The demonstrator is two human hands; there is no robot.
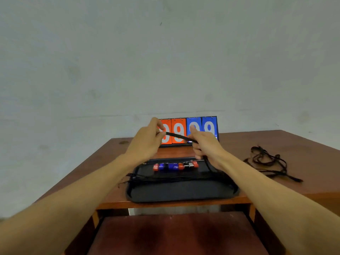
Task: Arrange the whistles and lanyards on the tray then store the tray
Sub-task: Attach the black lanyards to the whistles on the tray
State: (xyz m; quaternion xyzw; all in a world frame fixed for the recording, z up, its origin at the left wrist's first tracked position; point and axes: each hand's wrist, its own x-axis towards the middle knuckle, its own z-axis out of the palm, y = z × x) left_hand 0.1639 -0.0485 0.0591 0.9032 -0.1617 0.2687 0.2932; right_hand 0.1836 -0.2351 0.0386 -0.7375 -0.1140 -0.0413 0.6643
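A black tray lies at the near edge of the brown table. Along its far side stands a row of red, blue and black whistles. Several black lanyards lie stretched across the tray's middle. Above the tray my left hand and my right hand hold one black lanyard taut between them, each pinching an end. The rest of that lanyard hangs from my right hand down to the tray.
A tangled heap of black lanyards lies on the table to the right of the tray. An orange and blue flip scoreboard stands behind the hands against the wall. A lower brown shelf shows under the table's near edge.
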